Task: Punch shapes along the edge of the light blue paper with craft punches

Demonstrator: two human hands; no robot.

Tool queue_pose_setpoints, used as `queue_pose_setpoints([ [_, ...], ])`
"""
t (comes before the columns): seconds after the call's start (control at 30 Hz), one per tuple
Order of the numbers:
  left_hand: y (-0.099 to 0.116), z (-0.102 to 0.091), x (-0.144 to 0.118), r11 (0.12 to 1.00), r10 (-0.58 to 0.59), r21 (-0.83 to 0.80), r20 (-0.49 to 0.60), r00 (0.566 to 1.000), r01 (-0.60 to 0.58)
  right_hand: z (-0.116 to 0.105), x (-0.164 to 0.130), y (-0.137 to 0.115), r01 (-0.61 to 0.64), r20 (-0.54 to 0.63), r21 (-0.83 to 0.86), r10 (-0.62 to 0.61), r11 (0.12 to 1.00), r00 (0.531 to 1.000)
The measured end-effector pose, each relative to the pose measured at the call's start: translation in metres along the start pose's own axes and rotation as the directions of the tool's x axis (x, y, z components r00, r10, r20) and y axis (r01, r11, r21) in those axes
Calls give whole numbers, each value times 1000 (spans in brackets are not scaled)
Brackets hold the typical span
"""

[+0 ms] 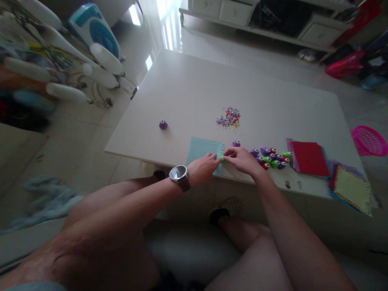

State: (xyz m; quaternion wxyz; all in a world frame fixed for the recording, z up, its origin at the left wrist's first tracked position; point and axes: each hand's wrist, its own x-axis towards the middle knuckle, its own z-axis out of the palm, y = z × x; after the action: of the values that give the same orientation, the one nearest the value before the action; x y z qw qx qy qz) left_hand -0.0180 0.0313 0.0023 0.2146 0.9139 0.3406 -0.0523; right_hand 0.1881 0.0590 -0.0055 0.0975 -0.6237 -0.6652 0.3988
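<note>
A light blue sheet of paper (200,147) lies at the table's near edge, with a row of small cut-outs along its right and top edges. My left hand (205,166), with a watch on its wrist, lies over the sheet, fingers closed at its right edge. There my right hand (239,158) pinches a small green paper punch (222,158), mostly hidden by fingers. Just beyond the right hand stands a purple punch (236,143) with an eye on it. To the right, several purple, green and red punches (274,163) are grouped together.
Colourful confetti (230,118) is heaped mid-table (188,89). A lone purple punch (163,125) stands at left. Red-topped paper (311,158) and a pale yellow sheet (351,188) with punched edges lie at right. A pink basket (368,140) is beyond the table's right edge.
</note>
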Motion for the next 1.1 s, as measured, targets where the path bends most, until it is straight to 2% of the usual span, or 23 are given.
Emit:
queue_pose_setpoints([
  [0.23, -7, 6, 2, 999, 34, -23, -45, 998, -35, 3, 0, -6, 0, -29, -2, 0, 1000, 1000],
  [0.5, -8, 5, 1, 994, 83, -59, -108, 991, -90, 9, 5, 4, 28, -62, 43, -25, 999, 998],
  [0.67, -8, 3, 1, 991, 68, -108, -66, 995, -75, 14, 12, 9, -24, -73, 73, 29, 997, 997],
  [0.9, -7, 3, 1, 995, 44, -92, -49, 998, -49, 18, 13, 1, -90, -136, -66, 80, 994, 987],
  [1.1, -6, -1, 5, 993, 27, -111, -53, 998, -33, 20, 11, -9, -148, -156, -84, 133, 985, 979],
])
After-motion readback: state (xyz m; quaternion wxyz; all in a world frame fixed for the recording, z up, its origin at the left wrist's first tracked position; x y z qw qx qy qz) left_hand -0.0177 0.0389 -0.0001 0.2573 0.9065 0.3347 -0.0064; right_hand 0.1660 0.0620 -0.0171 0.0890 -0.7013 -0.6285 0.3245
